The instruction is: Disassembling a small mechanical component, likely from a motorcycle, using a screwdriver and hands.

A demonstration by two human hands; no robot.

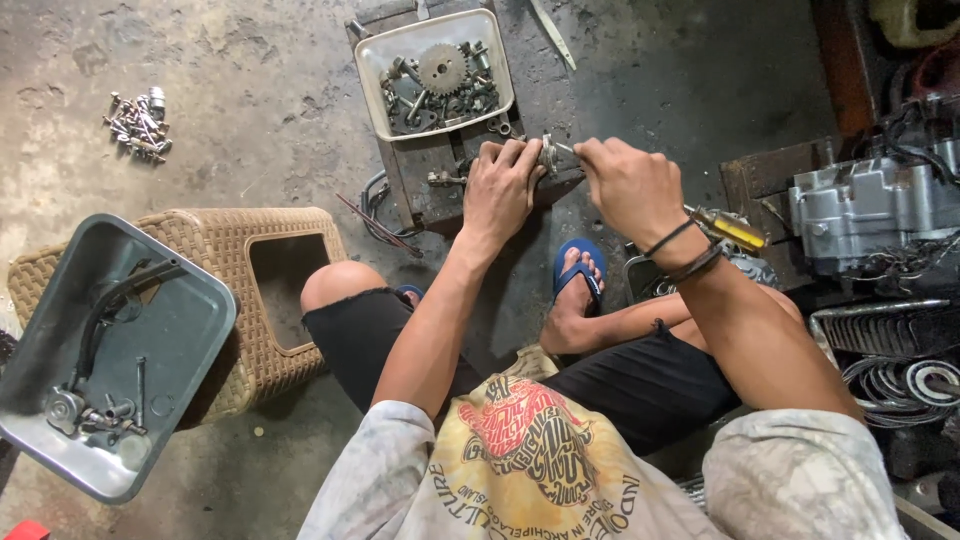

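Head view, looking down at my seated position. My left hand [500, 185] lies fingers-down on a dark metal block [440, 185], pressing against a small metal part [549, 153] at about 12 o'clock from my knees. My right hand [625, 180] is closed in a fist beside that part, gripping what I take to be a screwdriver, though only its yellow handle [735, 230] shows clearly behind the wrist.

Surroundings: an engine casing [870, 205] sits at 2 o'clock, with coiled cables [905, 380] at 4 o'clock. A woven brown stool [215, 250] stands at 9 o'clock; a loose heap of bolts [140, 120] lies on the concrete at 10 o'clock. My blue sandal [580, 265] rests just below the block, and my own forearms hide part of it.

Containers: a pale tray [370, 60] at 12 o'clock, resting on the block's far end, holds a toothed gear [442, 68] among bolts and small fittings. A grey tray [190, 320] at 8 o'clock, propped on the stool, holds a curved black lever [100, 310] and several small metal pieces.
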